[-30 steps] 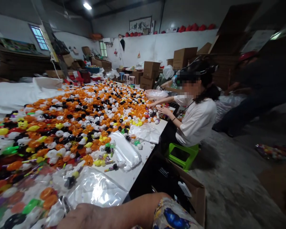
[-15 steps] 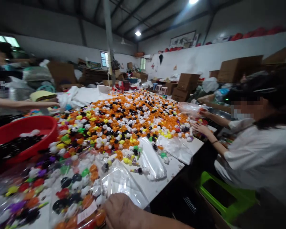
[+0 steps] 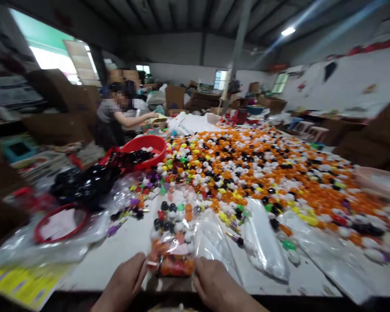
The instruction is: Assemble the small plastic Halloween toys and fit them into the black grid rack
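A clear plastic bag (image 3: pixel 173 242) filled with small orange, black, white, red and green plastic pieces lies at the table's near edge. My left hand (image 3: pixel 125 277) grips its left side near the bottom, fingers closed. On the opposite side, my right hand (image 3: pixel 216 279) pinches the bag's right edge. A white paper label (image 3: pixel 179 249) shows through the plastic between the hands. Just right of the bag are flat clear bags (image 3: pixel 214 242) and a stack of folded clear bags (image 3: pixel 267 242).
A wide heap of colourful plastic pieces (image 3: pixel 247 162) covers the table. Left stand a red basin (image 3: pixel 160 151) with black items and a small red tray (image 3: pixel 39 232) with white paper. Another person (image 3: pixel 117 110) reaches over the far left side. A pole (image 3: pixel 237 56) rises behind.
My view has swung left, bringing the filled bag to the middle. My left hand has come into view on the bag's left side; my right hand stays on its right side.
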Motion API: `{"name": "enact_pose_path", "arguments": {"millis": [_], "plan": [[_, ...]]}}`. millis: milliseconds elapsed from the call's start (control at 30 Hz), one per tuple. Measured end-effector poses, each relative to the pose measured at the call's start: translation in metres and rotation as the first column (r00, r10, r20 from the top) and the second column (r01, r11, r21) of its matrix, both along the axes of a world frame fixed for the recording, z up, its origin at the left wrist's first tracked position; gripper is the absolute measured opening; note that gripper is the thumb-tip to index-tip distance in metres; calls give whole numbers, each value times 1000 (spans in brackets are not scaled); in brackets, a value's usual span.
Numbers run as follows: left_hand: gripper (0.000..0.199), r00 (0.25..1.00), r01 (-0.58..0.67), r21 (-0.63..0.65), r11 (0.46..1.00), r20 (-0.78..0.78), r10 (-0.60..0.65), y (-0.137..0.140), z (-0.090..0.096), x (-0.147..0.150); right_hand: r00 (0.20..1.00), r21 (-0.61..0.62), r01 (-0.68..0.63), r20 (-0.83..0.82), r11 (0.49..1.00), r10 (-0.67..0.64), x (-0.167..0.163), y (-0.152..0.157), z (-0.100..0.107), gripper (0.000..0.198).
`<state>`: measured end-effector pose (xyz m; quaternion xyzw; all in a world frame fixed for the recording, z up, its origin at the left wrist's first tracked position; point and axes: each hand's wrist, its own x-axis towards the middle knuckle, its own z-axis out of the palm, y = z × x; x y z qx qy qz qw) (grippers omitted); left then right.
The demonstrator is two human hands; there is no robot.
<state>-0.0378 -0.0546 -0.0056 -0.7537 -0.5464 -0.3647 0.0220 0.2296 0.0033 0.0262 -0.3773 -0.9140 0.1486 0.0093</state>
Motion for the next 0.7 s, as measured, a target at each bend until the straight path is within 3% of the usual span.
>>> {"name": "enact_pose_path", "arguments": {"millis": [100,167,267,400,567,633,700], "plan": [[25,997,-74,-243,967,-23,71,13,33,-1,998,15,53,-21,998,-53,-2,18,25,15],[25,994,-104,-368,924,-26,102,27,59,-6,997,111,66,-57,992,-60,-7,35,47,17],[26,995,-97,-434,896,-16,99,52,99,-14,991,276,71,-127,959,-36,-16,61,82,20],[25,997,-68,-383,921,14,80,75,151,-24,975,444,104,-220,890,-4,-27,87,125,22],[26,988,-63,-240,969,121,94,74,202,-37,930,579,176,-362,796,58,-45,102,170,19],[25,974,-69,-173,983,201,104,66,217,-40,865,544,223,-493,809,93,-57,100,187,16],[25,960,-87,-97,991,256,110,54,230,-39,780,378,188,-619,907,97,-73,92,203,17]]}}
